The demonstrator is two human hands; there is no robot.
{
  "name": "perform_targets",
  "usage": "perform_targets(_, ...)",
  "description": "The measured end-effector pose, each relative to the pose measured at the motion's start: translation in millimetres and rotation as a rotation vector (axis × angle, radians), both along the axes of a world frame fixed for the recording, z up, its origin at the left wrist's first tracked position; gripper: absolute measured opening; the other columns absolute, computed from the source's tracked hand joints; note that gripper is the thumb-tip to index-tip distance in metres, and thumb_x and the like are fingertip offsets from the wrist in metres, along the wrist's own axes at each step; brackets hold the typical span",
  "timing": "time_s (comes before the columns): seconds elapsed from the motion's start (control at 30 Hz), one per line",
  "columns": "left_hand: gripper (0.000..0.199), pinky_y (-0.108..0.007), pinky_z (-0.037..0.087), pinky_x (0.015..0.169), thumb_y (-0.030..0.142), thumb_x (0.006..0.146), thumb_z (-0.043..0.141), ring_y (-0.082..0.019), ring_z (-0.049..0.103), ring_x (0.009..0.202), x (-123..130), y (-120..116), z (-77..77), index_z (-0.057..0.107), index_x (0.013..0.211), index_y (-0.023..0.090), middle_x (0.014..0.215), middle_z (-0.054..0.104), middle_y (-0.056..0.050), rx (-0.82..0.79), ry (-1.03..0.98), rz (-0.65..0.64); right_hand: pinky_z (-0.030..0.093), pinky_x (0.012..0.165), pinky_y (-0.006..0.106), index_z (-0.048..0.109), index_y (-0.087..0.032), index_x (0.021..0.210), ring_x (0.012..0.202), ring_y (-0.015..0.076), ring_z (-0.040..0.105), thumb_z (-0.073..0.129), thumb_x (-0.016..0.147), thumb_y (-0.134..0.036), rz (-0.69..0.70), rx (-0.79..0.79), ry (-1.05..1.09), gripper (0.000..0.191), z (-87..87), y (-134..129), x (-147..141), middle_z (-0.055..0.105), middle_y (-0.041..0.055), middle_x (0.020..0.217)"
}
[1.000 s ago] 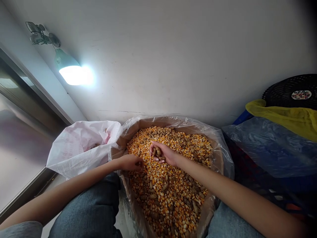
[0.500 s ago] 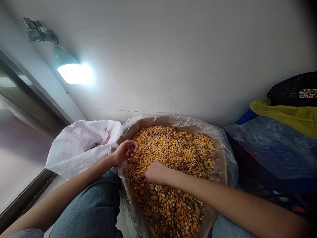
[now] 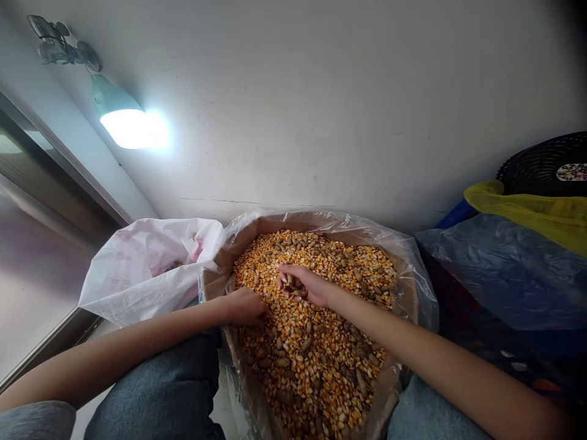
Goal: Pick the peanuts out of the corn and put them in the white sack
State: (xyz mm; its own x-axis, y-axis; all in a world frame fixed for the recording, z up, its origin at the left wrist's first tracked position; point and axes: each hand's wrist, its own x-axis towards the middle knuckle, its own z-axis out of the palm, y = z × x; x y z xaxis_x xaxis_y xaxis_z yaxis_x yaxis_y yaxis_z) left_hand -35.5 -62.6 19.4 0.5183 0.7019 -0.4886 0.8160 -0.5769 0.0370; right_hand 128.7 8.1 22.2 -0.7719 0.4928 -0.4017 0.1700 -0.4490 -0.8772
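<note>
A cardboard box [image 3: 270, 223] lined with clear plastic [image 3: 415, 287] stands between my knees, heaped with dried yellow corn kernels [image 3: 316, 354] and scattered peanuts in their shells [image 3: 283, 362]. My right hand [image 3: 302, 285] reaches into the middle of the heap, its fingers curled around several peanuts [image 3: 290, 281]. Near the box's left side, my left hand [image 3: 245, 307] rests palm down on the kernels. Its fingertips are buried, so anything in them is hidden.
A white woven sack [image 3: 147, 269] stands open against the box's left side. To the right lie a blue plastic sheet [image 3: 504, 275], a yellow cloth [image 3: 527, 211] and a round black fan [image 3: 545, 165]. A wall rises behind the box, with a lit lamp [image 3: 123, 122] above.
My left hand has dropped from the box's rim area down onto the kernels. My right hand has moved up and farther into the heap, now curled around peanuts.
</note>
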Motion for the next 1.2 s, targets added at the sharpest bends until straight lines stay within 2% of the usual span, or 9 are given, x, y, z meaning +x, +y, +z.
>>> perform_targets(0.1, 0.022, -0.025, 0.038, 0.054, 0.034, 0.07, 0.05, -0.017, 0.056, 0.062, -3, 4, -2.4, 0.062, 0.084, 0.021, 0.072, 0.064, -0.005, 0.001, -0.039, 0.054, 0.03, 0.038, 0.018, 0.056, -0.016, 0.068, 0.046, 0.0069, 0.045, 0.053, 0.065, -0.047, 0.193, 0.312, -0.188, 0.031, 0.2, -7, -3, 0.054, -0.0012, 0.061)
perform_targets(0.2, 0.024, -0.023, 0.036, 0.053, 0.035, 0.07, 0.05, -0.014, 0.053, 0.059, -11, 10, -1.4, 0.062, 0.084, 0.019, 0.067, 0.062, -0.003, -0.092, -0.182, 0.197, 0.039, 0.055, 0.023, 0.064, -0.018, 0.074, 0.061, 0.0122, 0.054, 0.054, 0.066, -0.041, 0.447, 0.8, -0.317, 0.027, 6.9, -16, -6, 0.061, 0.0015, 0.069)
perform_targets(0.33, 0.022, -0.018, 0.033, 0.053, 0.032, 0.071, 0.049, -0.008, 0.046, 0.059, -30, 17, 4.1, 0.059, 0.083, 0.016, 0.07, 0.056, 0.001, -0.315, -0.683, 0.481, 0.041, 0.065, 0.029, 0.065, -0.021, 0.088, 0.079, 0.0216, 0.058, 0.052, 0.068, -0.037, 0.726, 1.288, -0.505, 0.028, 13.5, -34, -11, 0.065, 0.0064, 0.083)
perform_targets(0.47, 0.019, -0.017, 0.018, 0.039, 0.031, 0.071, 0.051, -0.003, 0.026, 0.042, -44, 16, 6.6, 0.049, 0.082, 0.015, 0.054, 0.036, 0.007, -0.577, -1.187, 0.861, 0.042, 0.058, 0.03, 0.064, -0.015, 0.088, 0.072, 0.0235, 0.059, 0.049, 0.07, -0.028, 0.891, 1.485, -0.608, 0.027, 6.5, -46, -18, 0.065, 0.0121, 0.079)
perform_targets(0.6, 0.008, -0.016, 0.014, 0.036, 0.02, 0.07, 0.044, -0.003, 0.018, 0.037, -48, 15, 8.4, 0.041, 0.077, 0.018, 0.05, 0.025, 0.008, -0.799, -1.54, 0.951, 0.04, 0.055, 0.028, 0.062, -0.013, 0.085, 0.068, 0.0213, 0.057, 0.055, 0.065, -0.031, 0.814, 1.308, -0.553, 0.028, -4.1, -42, -20, 0.063, 0.0105, 0.076)
perform_targets(0.8, 0.019, -0.018, 0.018, 0.035, 0.024, 0.066, 0.037, -0.005, 0.023, 0.037, -51, 16, 14.9, 0.041, 0.084, 0.02, 0.055, 0.029, 0.005, -0.802, -1.707, 0.951, 0.026, 0.036, 0.017, 0.052, -0.017, 0.081, 0.045, 0.0058, 0.04, 0.051, 0.067, -0.044, 0.314, 0.172, -0.099, 0.031, -5.8, -21, -11, 0.049, -0.0028, 0.062)
perform_targets(0.93, 0.029, -0.02, 0.019, 0.037, 0.043, 0.076, 0.027, -0.005, 0.024, 0.038, -49, 17, 12.0, 0.041, 0.072, 0.018, 0.055, 0.032, 0.004, -0.601, -1.43, 0.93, 0.021, 0.034, 0.016, 0.046, -0.02, 0.082, 0.046, 0.0064, 0.042, 0.042, 0.07, -0.036, 0.117, -0.224, 0.177, 0.021, 3.6, -14, -7, 0.049, -0.0032, 0.066)
perform_targets(1.07, 0.041, -0.021, 0.025, 0.043, 0.05, 0.076, 0.033, -0.006, 0.029, 0.042, -41, 16, 7.2, 0.043, 0.057, 0.015, 0.047, 0.034, 0.004, -0.232, -0.752, 0.595, 0.02, 0.034, 0.015, 0.045, -0.018, 0.072, 0.047, 0.006, 0.042, 0.043, 0.07, -0.045, 0.075, -0.154, 0.122, 0.027, 5.7, -12, -7, 0.05, -0.0018, 0.068)
perform_targets(1.2, 0.032, -0.022, 0.033, 0.05, 0.04, 0.078, 0.038, -0.011, 0.047, 0.05, -27, 7, 5.3, 0.058, 0.07, 0.017, 0.057, 0.056, -0.002, -0.042, -0.171, 0.183, 0.031, 0.041, 0.018, 0.052, -0.017, 0.07, 0.05, 0.0078, 0.045, 0.053, 0.066, -0.042, 0.196, 0.42, -0.211, 0.026, -1.3, -18, -9, 0.052, -0.0009, 0.064)
